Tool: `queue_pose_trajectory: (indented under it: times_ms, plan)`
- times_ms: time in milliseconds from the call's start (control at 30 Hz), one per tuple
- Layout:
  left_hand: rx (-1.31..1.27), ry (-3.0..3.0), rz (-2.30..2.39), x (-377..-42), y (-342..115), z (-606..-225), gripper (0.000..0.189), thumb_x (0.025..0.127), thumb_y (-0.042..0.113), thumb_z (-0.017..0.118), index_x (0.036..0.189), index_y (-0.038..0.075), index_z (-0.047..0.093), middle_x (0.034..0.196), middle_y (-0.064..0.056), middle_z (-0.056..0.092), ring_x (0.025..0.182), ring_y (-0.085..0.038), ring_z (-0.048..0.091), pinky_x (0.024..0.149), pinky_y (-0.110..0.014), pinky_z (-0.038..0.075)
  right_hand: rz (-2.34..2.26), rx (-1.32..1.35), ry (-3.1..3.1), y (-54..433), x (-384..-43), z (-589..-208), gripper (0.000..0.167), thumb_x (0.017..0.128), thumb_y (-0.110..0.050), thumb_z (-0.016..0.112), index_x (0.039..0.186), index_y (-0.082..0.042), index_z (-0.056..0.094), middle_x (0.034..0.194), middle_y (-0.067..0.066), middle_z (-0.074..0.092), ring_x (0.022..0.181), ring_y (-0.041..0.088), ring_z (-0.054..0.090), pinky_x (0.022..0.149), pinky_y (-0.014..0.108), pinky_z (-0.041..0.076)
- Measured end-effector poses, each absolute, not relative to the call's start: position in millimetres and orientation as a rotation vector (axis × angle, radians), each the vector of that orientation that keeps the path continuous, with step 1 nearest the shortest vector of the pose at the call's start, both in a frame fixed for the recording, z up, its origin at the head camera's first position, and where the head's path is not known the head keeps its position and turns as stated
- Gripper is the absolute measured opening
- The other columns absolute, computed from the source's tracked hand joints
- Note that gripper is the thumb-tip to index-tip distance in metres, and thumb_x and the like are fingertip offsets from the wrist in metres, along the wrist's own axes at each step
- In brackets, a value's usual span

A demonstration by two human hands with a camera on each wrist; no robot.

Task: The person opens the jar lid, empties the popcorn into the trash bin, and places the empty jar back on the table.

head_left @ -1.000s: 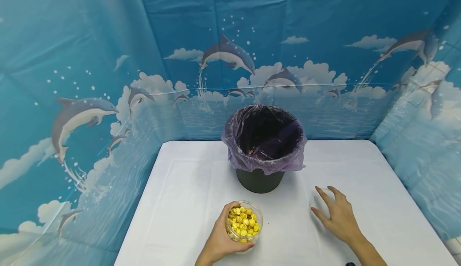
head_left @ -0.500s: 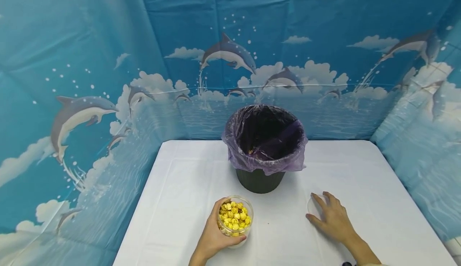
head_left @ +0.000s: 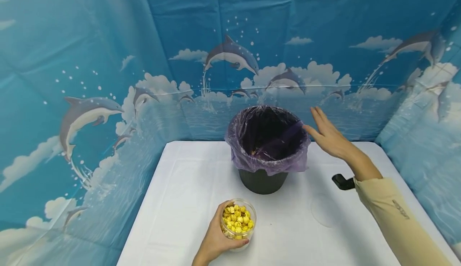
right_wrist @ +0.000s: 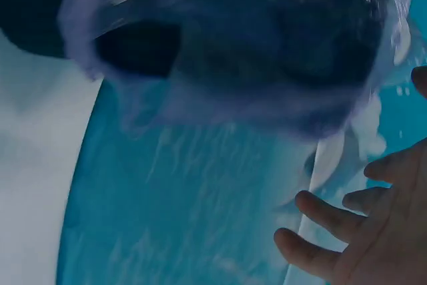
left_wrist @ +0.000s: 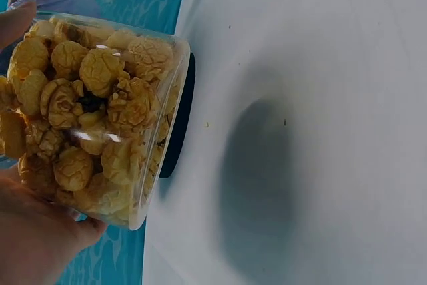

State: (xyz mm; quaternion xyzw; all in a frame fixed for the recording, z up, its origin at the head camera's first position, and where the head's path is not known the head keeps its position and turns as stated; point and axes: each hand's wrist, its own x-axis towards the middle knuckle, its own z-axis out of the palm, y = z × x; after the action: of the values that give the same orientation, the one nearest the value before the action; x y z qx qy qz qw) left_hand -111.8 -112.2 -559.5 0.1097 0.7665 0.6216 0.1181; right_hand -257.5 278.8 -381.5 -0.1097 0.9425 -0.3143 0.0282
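Note:
My left hand (head_left: 216, 236) grips a clear jar (head_left: 238, 220) full of yellow popcorn, its top uncovered. In the left wrist view, round popcorn pieces (left_wrist: 100, 111) show through the tilted jar wall, with fingers and thumb around the sides. Farther off, my right hand (head_left: 330, 138) is raised at the right rim of a dark waste bin (head_left: 263, 183) lined with a purple plastic bag (head_left: 235, 148). Its fingers are spread and hold nothing, as the right wrist view shows beside the bag (right_wrist: 267, 98). A thin, clear round lid (head_left: 321, 210) lies on the table to the right.
A white cloth covers the table (head_left: 183, 186). Behind and at the sides hangs a blue curtain (head_left: 173, 110) printed with dolphins. Tiny crumbs (left_wrist: 207, 125) dot the cloth near the jar. A black device (head_left: 342, 182) sits at the right wrist, above the sleeve's cuff.
My right hand has laid the clear lid on the table, let go, and risen forward to the bin's right rim. The popcorn jar shifted slightly left, still in my left hand.

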Motion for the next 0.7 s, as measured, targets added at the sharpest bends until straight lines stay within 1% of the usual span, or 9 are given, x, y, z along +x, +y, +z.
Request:
queue_pose_trajectory:
  times_ms: [100, 167, 233, 300, 367, 500, 600, 667, 700]
  plan:
    - [0.324, 2.266, 1.798, -109.9, -113.8, -560.6, 0.104, 0.067, 0.029, 0.098, 0.152, 0.028, 0.039, 0.152, -0.005, 0.051, 0.137, -0.025, 0.052, 0.117, -0.046, 0.043, -0.757, -0.409, 2.946, 255.9, -275.6, -376.3, 0.078, 0.111, -0.049, 0.031, 0.166, -0.008, -0.007, 0.172, 0.019, -0.019, 0.155, 0.058, 0.001, 0.118, 0.080, 0.010]
    - [0.320, 2.280, 1.793, -109.9, -116.9, -561.3, 0.104, 0.067, 0.030, 0.098, 0.152, 0.028, 0.039, 0.152, -0.006, 0.051, 0.136, -0.023, 0.053, 0.116, -0.041, 0.044, -0.646, -0.438, 2.946, 244.1, -283.3, -379.0, 0.077, 0.111, -0.046, 0.030, 0.165, -0.003, -0.003, 0.172, 0.023, -0.014, 0.153, 0.061, 0.007, 0.119, 0.078, 0.014]
    - [0.319, 2.295, 1.796, -111.2, -121.3, -561.8, 0.104, 0.067, 0.028, 0.098, 0.152, 0.027, 0.039, 0.152, -0.007, 0.051, 0.135, -0.023, 0.054, 0.116, -0.039, 0.044, -0.582, -0.449, 2.942, 237.2, -287.2, -383.1, 0.075, 0.111, -0.042, 0.029, 0.164, 0.002, -0.002, 0.172, 0.026, -0.009, 0.151, 0.063, 0.009, 0.121, 0.075, 0.016]
    - [0.310, 2.312, 1.802, -114.8, -127.0, -560.2, 0.104, 0.066, 0.027, 0.099, 0.152, 0.027, 0.040, 0.152, -0.008, 0.052, 0.136, -0.024, 0.053, 0.116, -0.041, 0.043, -0.585, -0.447, 2.938, 233.8, -288.7, -385.8, 0.074, 0.111, -0.036, 0.030, 0.163, 0.004, -0.001, 0.172, 0.028, -0.007, 0.151, 0.063, 0.009, 0.122, 0.073, 0.015]
    - [0.307, 2.340, 1.806, -122.9, -134.4, -552.9, 0.106, 0.064, 0.025, 0.099, 0.152, 0.024, 0.040, 0.152, -0.009, 0.051, 0.138, -0.027, 0.052, 0.119, -0.048, 0.041, -0.595, -0.442, 2.943, 233.0, -288.8, -386.4, 0.073, 0.110, -0.034, 0.031, 0.163, 0.005, -0.002, 0.171, 0.028, -0.006, 0.151, 0.063, 0.009, 0.122, 0.073, 0.015]
    - [0.307, 2.450, 1.802, -154.9, -150.4, -516.8, 0.109, 0.062, 0.023, 0.101, 0.152, 0.021, 0.041, 0.153, -0.010, 0.050, 0.141, -0.032, 0.049, 0.120, -0.059, 0.037, -0.563, -0.448, 2.959, 232.2, -287.6, -384.7, 0.074, 0.110, -0.035, 0.031, 0.163, 0.006, -0.001, 0.171, 0.029, -0.005, 0.150, 0.063, 0.012, 0.122, 0.073, 0.017]
    - [0.375, 2.591, 1.760, -190.2, -161.3, -475.0, 0.109, 0.063, 0.022, 0.100, 0.154, 0.020, 0.039, 0.153, -0.008, 0.049, 0.140, -0.032, 0.049, 0.118, -0.058, 0.040, -0.522, -0.451, 2.967, 231.9, -286.9, -383.9, 0.074, 0.110, -0.034, 0.031, 0.162, 0.007, 0.000, 0.171, 0.031, -0.004, 0.149, 0.064, 0.014, 0.121, 0.073, 0.019]
    - [0.481, 2.693, 1.721, -216.1, -165.6, -444.0, 0.108, 0.064, 0.020, 0.100, 0.154, 0.019, 0.039, 0.153, -0.009, 0.049, 0.140, -0.032, 0.049, 0.117, -0.057, 0.042, -0.504, -0.452, 2.968, 230.8, -287.6, -384.0, 0.074, 0.110, -0.034, 0.032, 0.162, 0.007, 0.000, 0.171, 0.031, -0.004, 0.149, 0.064, 0.015, 0.120, 0.073, 0.020]
    - [0.541, 2.755, 1.682, -228.6, -166.1, -428.5, 0.108, 0.065, 0.019, 0.100, 0.154, 0.018, 0.040, 0.152, -0.009, 0.049, 0.140, -0.032, 0.049, 0.118, -0.057, 0.040, -0.494, -0.455, 2.970, 230.3, -288.0, -384.0, 0.074, 0.110, -0.035, 0.033, 0.162, 0.007, 0.000, 0.171, 0.031, -0.003, 0.149, 0.064, 0.016, 0.120, 0.074, 0.021]
